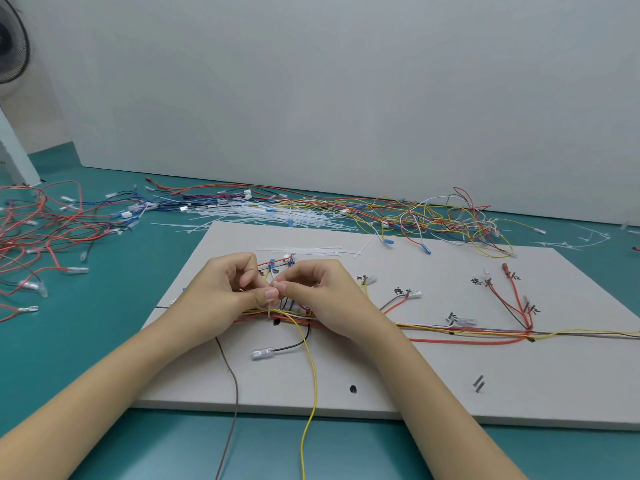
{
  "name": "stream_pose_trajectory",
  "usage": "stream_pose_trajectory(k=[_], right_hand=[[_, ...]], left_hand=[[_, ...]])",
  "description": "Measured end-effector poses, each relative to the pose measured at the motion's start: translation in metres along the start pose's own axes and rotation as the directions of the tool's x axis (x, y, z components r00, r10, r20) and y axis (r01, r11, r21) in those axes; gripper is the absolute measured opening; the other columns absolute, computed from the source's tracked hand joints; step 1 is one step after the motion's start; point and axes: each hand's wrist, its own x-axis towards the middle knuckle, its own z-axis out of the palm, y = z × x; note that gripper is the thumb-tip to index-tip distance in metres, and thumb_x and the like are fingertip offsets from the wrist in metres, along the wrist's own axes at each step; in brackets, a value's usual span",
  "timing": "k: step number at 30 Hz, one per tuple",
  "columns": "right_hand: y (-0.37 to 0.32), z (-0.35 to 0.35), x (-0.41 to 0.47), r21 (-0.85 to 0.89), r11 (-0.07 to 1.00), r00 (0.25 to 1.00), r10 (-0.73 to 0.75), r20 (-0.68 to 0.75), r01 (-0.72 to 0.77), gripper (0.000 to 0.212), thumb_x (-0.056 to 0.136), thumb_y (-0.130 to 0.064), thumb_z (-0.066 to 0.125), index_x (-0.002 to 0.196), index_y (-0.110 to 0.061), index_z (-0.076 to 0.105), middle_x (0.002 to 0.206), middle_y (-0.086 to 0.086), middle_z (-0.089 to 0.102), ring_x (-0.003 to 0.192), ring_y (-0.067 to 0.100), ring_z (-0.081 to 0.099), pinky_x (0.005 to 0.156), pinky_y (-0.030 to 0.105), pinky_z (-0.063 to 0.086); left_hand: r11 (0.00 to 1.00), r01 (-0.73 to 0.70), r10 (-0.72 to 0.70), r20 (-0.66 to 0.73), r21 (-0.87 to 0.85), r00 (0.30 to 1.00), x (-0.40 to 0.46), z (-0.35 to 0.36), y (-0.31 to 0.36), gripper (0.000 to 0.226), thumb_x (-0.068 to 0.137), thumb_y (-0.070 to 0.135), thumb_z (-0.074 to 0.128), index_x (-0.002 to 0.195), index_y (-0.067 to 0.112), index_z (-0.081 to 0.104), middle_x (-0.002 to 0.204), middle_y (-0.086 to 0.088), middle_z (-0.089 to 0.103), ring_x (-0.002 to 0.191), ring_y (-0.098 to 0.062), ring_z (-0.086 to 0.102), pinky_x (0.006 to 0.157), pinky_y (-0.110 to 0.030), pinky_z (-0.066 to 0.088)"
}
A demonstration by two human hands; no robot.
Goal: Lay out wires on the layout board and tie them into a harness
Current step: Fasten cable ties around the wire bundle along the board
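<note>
A grey layout board (pixel 381 382) lies on the teal table. A bundle of red, yellow, white and brown wires (pixel 460 332) runs across it, with branches ending in clear terminals beside handwritten labels. My left hand (pixel 221 292) and my right hand (pixel 320 292) meet above the bundle's left part. Both pinch a white cable tie (pixel 269 308) that loops around the wires there. A yellow wire (pixel 313 375) and a brown wire (pixel 232 372) trail off the board's front edge. A black wire with a clear terminal (pixel 262 353) lies just below my hands.
Spare white cable ties (pixel 311 251) lie on the board behind my hands, and a larger pile (pixel 263 214) sits beyond its far edge. Loose wires are heaped at the left (pixel 41 233) and at the back right (pixel 450 220). A fan (pixel 10 46) stands at far left.
</note>
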Motion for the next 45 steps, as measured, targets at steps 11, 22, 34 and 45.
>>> stream_pose_trajectory(k=[11, 22, 34, 45], right_hand=[[-0.004, 0.003, -0.001, 0.024, 1.000, 0.998, 0.014, -0.055, -0.013, 0.017, 0.091, -0.011, 0.064, 0.078, -0.004, 0.072, 0.056, -0.012, 0.061, 0.049, -0.003, 0.049, 0.052, 0.007, 0.035], [-0.008, -0.004, -0.001, 0.070, 0.987, 0.989, 0.147, -0.007, -0.146, 0.007, 0.085, -0.012, 0.072, 0.085, -0.006, 0.075, 0.052, -0.013, 0.060, 0.048, 0.000, 0.044, 0.049, 0.009, 0.036], [-0.008, 0.006, -0.003, -0.099, 0.995, 0.997, 0.002, -0.074, -0.010, 0.015, 0.090, -0.013, 0.066, 0.077, -0.007, 0.070, 0.066, -0.002, 0.067, 0.060, 0.000, 0.055, 0.058, 0.017, 0.042], [-0.012, 0.011, -0.005, -0.297, 0.953, 0.991, -0.098, -0.088, 0.068, 0.012, 0.092, -0.014, 0.061, 0.085, -0.006, 0.067, 0.081, 0.012, 0.066, 0.079, 0.027, 0.058, 0.075, 0.041, 0.046]], left_hand=[[1.000, 0.032, -0.032, 0.002, 0.000, 1.000, 0.000, 0.001, 0.000, 0.047, 0.082, -0.010, 0.067, 0.064, 0.011, 0.029, 0.069, -0.023, 0.067, 0.066, -0.025, 0.060, 0.071, -0.040, 0.045], [0.999, -0.029, 0.029, -0.046, 0.017, 0.999, -0.005, 0.003, -0.001, 0.049, 0.081, -0.012, 0.067, 0.065, 0.012, 0.027, 0.071, -0.017, 0.071, 0.061, -0.019, 0.064, 0.065, -0.032, 0.050], [0.996, 0.093, -0.092, -0.032, 0.011, 0.995, -0.003, -0.005, -0.001, 0.028, 0.058, 0.029, 0.080, 0.077, 0.011, 0.070, 0.067, -0.009, 0.073, 0.058, -0.011, 0.067, 0.059, -0.016, 0.051], [0.986, 0.165, -0.162, 0.071, -0.025, 0.984, -0.001, -0.008, 0.001, 0.019, 0.060, 0.030, 0.078, 0.078, 0.025, 0.080, 0.080, -0.008, 0.076, 0.071, -0.009, 0.069, 0.069, -0.017, 0.053]])
